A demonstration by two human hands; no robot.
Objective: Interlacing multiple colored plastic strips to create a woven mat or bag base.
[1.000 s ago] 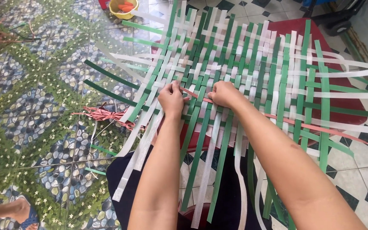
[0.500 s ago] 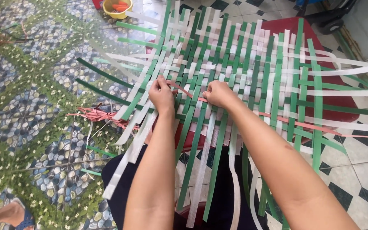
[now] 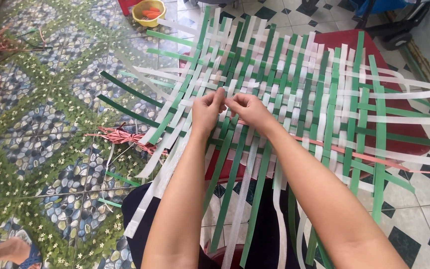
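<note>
Weaving the mat [image 3: 294,84]

My left hand [image 3: 207,109] and right hand [image 3: 249,110] pinch one white strip [image 3: 227,92]; I should keep it flat and snug.

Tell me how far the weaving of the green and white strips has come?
Done: the woven green and white plastic strip mat is interlaced across its far part. In hand: left hand and right hand pinch strips at the weave's near edge. Left: the loose strip ends toward the person hang unwoven.
</note>
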